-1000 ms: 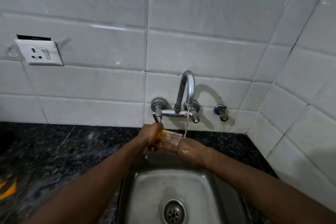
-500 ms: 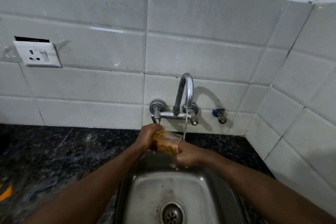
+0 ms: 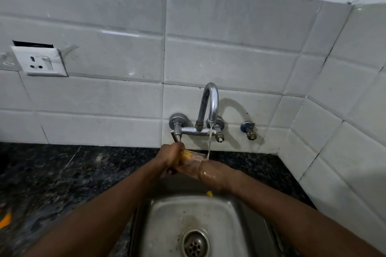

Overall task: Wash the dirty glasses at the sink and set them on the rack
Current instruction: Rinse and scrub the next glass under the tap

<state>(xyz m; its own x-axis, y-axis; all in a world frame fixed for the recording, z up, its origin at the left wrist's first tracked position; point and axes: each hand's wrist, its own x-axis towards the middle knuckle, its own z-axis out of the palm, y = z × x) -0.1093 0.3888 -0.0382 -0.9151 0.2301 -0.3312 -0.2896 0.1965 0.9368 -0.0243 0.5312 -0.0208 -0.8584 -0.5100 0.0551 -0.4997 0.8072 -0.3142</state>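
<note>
A clear glass (image 3: 191, 161) with yellow residue lies sideways between my hands, over the back of the steel sink (image 3: 155, 206). My left hand (image 3: 170, 156) grips its base end. My right hand (image 3: 212, 175), wet, is at the mouth end, and its fingers show through the glass wall as if pushed inside. A thin stream of water (image 3: 209, 142) runs from the curved chrome tap (image 3: 210, 102) onto the rim of the glass and my right hand. A small yellow bit (image 3: 209, 193) is in the air below my right hand. No rack is in view.
The drain (image 3: 196, 244) sits in the sink's middle. Dark speckled stone counter (image 3: 62, 177) spreads left and behind the sink. A white socket (image 3: 39, 61) is on the tiled wall at left, a small valve (image 3: 248, 129) right of the tap. An orange scrap (image 3: 5, 220) lies at the left edge.
Both hands stay on the glass under the running water. My right hand has shifted slightly on the mouth end, and a yellow bit now drops toward the sink.
</note>
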